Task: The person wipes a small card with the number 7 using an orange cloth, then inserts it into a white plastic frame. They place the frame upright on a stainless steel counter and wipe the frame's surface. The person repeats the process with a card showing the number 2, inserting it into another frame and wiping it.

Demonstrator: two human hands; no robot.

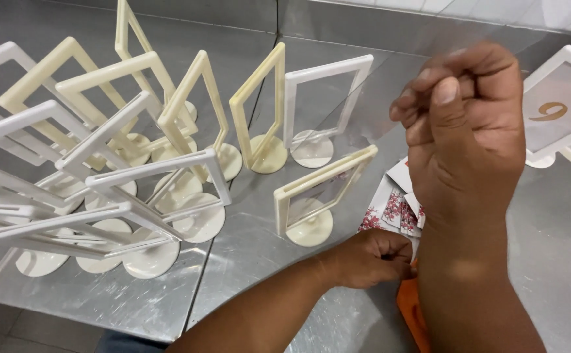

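My right hand [465,124] is raised close to the camera, its fingers closed and its thumb pressed on the forefinger. It seems to pinch a thin clear plastic sheet [370,98], which shows only as faint glare. Below it, my left hand [370,258] rests on the steel table [246,255] with its fingers closed on the edge of a pile of white cards with a red flower print [393,209]. A cream sign frame on a round base [311,196] stands just left of the cards.
Several empty white and cream sign frames [122,163] on round bases crowd the left half of the table, some leaning. At the right edge stands a white frame holding a number card [560,111]. An orange object [411,307] lies under my right forearm.
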